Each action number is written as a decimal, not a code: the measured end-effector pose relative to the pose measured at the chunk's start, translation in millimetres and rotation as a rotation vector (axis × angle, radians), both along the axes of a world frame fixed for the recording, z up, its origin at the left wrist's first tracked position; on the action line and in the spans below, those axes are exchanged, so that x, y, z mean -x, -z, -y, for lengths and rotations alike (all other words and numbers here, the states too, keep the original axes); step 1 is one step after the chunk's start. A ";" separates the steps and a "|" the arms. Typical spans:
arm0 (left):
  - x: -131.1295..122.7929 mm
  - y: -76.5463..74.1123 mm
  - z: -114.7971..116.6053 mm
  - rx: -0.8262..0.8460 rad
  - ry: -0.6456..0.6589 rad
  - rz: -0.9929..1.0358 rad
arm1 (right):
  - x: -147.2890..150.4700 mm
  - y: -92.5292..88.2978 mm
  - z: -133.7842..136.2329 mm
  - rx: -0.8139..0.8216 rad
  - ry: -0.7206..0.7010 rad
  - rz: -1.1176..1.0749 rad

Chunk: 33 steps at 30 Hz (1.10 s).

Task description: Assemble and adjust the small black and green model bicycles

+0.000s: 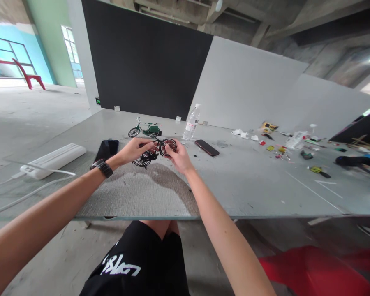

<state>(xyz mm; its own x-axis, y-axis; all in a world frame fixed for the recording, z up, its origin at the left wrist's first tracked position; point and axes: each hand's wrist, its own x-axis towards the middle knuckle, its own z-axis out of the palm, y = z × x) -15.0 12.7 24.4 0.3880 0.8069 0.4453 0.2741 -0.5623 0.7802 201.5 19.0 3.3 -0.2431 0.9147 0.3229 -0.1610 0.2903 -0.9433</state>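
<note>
A black model bicycle (pixel 145 158) is held up over the grey table between my two hands. My left hand (pixel 137 149) grips its frame from the left, with the fingers partly hiding it. On the other side my right hand (pixel 179 157) pinches the spoked wheel (pixel 167 147) between thumb and fingers. The other wheel hangs lower, below my left hand. Just beyond stands a green model bicycle (pixel 144 129), upright on its own. A dark phone (pixel 106 150) lies left of my left hand, and another phone (pixel 206 147) lies right of my right hand.
A white power strip (pixel 54 160) with cables lies at the left. A clear water bottle (pixel 191 122) stands behind my hands. Small coloured parts (pixel 270 148) and plastic wrapping (pixel 296 140) are scattered to the right. A black and white partition (pixel 148 57) rises along the table's back.
</note>
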 end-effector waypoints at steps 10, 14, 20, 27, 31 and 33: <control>5.6 -0.3 -6.5 -0.020 -0.132 -0.048 | 7.1 1.4 -1.8 -0.243 0.079 0.172; 13.1 -7.5 -8.1 -0.079 -0.110 -0.116 | 10.4 4.4 -2.4 -0.190 0.034 0.144; 24.0 -22.1 -7.4 -0.157 -0.016 -0.256 | 13.8 4.1 2.5 -0.067 -0.083 0.095; 25.7 -33.0 1.4 -0.087 0.073 -0.455 | 13.9 1.4 26.2 -0.177 0.076 0.372; 18.7 -33.5 10.6 -0.155 0.145 -0.585 | 11.0 6.2 45.4 -0.184 0.130 0.441; 14.4 -32.7 14.4 -0.161 0.180 -0.623 | 9.3 8.5 51.5 -0.178 0.144 0.469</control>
<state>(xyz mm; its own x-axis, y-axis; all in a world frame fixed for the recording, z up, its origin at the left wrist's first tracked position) -29.4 -1.7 57.2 0.7343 0.6475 0.2040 0.5371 -0.7379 0.4086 192.3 -32.5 -5.1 -0.2746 0.8903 0.3631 0.3203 0.4408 -0.8385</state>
